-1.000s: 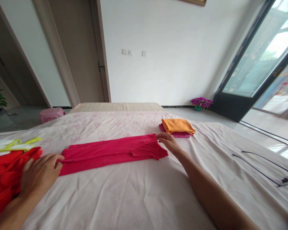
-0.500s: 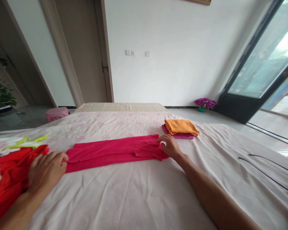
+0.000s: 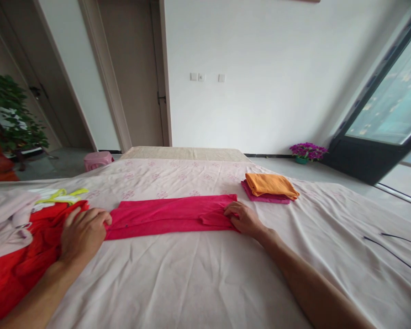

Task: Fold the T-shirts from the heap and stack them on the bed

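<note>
A bright pink shirt (image 3: 171, 215) lies folded into a long flat strip across the bed. At its left end my left hand (image 3: 86, 233) pinches the edge between thumb and fingers. My right hand (image 3: 245, 219) has its fingers curled on the other end, near a folded-over flap that looks like a sleeve. Behind that hand sits a folded stack, an orange garment (image 3: 272, 184) over a magenta one (image 3: 263, 196). Beside my left wrist is a loose heap with a red garment (image 3: 44, 235), partly covered by my forearm.
Pale pink and white clothes (image 3: 7, 217) and a yellow strap (image 3: 63, 196) are in the left heap. The patterned bedsheet (image 3: 188, 274) is wrinkled. Dark thin cords (image 3: 390, 253) lie at right. A pink stool (image 3: 98, 160) and purple flowers (image 3: 308, 151) stand beyond the bed.
The view has turned slightly left, so everything appears shifted right. My right fingers have curled further onto the shirt's right end; my left hand stays at the left end.
</note>
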The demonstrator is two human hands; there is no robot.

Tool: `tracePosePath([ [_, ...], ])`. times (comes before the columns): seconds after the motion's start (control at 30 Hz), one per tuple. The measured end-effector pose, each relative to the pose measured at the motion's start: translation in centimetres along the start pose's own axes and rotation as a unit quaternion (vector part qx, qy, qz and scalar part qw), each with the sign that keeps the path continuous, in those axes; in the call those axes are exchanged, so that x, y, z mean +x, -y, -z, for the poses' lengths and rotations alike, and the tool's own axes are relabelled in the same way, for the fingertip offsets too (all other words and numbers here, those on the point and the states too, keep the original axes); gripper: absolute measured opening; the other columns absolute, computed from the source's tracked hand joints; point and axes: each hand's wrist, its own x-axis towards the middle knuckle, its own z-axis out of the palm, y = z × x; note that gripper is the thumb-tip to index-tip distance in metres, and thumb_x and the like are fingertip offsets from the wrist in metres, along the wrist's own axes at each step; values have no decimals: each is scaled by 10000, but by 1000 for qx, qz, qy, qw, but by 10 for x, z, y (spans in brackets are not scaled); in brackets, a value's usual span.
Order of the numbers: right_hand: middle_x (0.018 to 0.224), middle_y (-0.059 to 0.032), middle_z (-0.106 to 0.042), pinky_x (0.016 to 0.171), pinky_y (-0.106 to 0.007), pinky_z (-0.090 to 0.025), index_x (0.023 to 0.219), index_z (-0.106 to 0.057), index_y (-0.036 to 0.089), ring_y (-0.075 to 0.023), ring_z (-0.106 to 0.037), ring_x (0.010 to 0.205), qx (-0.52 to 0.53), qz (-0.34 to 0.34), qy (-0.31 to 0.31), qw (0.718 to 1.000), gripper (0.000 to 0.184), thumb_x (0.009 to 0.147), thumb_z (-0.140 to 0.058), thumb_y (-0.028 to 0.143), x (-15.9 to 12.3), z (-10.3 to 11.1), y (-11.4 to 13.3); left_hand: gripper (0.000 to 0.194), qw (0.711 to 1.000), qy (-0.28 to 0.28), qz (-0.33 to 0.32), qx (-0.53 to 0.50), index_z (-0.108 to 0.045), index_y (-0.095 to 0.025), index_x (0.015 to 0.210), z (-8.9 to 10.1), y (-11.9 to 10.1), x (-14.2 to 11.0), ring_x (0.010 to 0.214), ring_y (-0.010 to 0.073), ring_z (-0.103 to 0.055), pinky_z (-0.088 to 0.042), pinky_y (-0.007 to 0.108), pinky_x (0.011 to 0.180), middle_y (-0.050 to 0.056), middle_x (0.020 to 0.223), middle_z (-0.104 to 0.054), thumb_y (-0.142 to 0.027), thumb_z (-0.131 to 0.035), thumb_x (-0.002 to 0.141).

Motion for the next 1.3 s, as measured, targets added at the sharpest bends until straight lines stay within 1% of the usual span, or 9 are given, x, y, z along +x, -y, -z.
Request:
tracePosePath([
  [0.13,987,-37,-734,888,-338,-484,885,-726,223,-205,-649,935,-10,37,0,999,267,747,-559,68,2,5,9,278,994,-14,-39,-97,-656,-241,910,-17,-4,7,1055,203,-626,-404,370,1076,37,1055,-715,-153,-395,878],
  [0.23,966,-42,-728,886,-355,-469,943,-722,226,-211,-634,922,-32,68,20,997,155,821,-639,177,4,5,17,318,989,8,-26,-145,-662,-220,1054,-32,-7,12,1114,200,-631,-451,338,1032,60,1160,-707,-239,-375,917],
  [0.37,915,-34,-713,849,-328,-464,926,-721,232,-196,-613,897,-54,54,38,996,101,870,-642,202,5,-1,20,397,990,56,61,-117,-654,-189,1143,-40,-6,22,1146,238,-627,-450,369,1035,86,1239,-683,-336,-350,932],
  [0.5,859,-31,-688,832,-306,-458,868,-709,223,-177,-596,862,-65,34,38,997,169,928,-560,172,3,-5,17,483,976,145,154,-51,-665,-216,1161,-46,4,40,1098,307,-651,-485,431,938,113,1206,-692,-455,-310,938],
  [0.6,877,-32,-678,819,-295,-455,878,-696,217,-175,-589,864,-66,21,42,997,138,930,-571,191,2,-5,15,544,954,213,211,-2,-669,-216,1194,-55,11,55,1053,382,-657,-492,472,846,175,1173,-692,-555,-364,897],
  [0.7,900,-28,-679,826,-293,-451,909,-694,223,-179,-587,879,-65,19,51,996,78,913,-616,221,2,-5,14,488,944,237,229,-3,-683,-216,1155,-60,13,67,1042,395,-653,-482,474,821,173,1163,-704,-529,-440,870],
  [1.03,837,-17,-672,763,-279,-431,815,-651,210,-165,-579,820,-48,27,46,997,143,914,-563,155,3,-5,12,381,959,161,233,23,-667,-193,1123,-56,6,69,1011,352,-651,-443,487,881,163,1111,-710,-377,-405,918],
  [1.2,851,-38,-687,775,-311,-463,854,-658,209,-179,-606,819,-13,26,3,1000,232,991,-494,300,4,1,14,423,991,32,124,-22,-629,-163,1200,-53,-13,58,1108,296,-629,-435,425,1007,147,1174,-691,-327,-343,934],
  [1.3,1084,-81,-708,914,-365,-478,1064,-682,217,-218,-630,1022,-6,26,-5,1000,279,1010,-463,381,5,5,17,426,989,33,53,-132,-623,-174,1209,-54,-34,54,1200,220,-604,-439,332,1053,101,1282,-664,-327,-330,941],
])
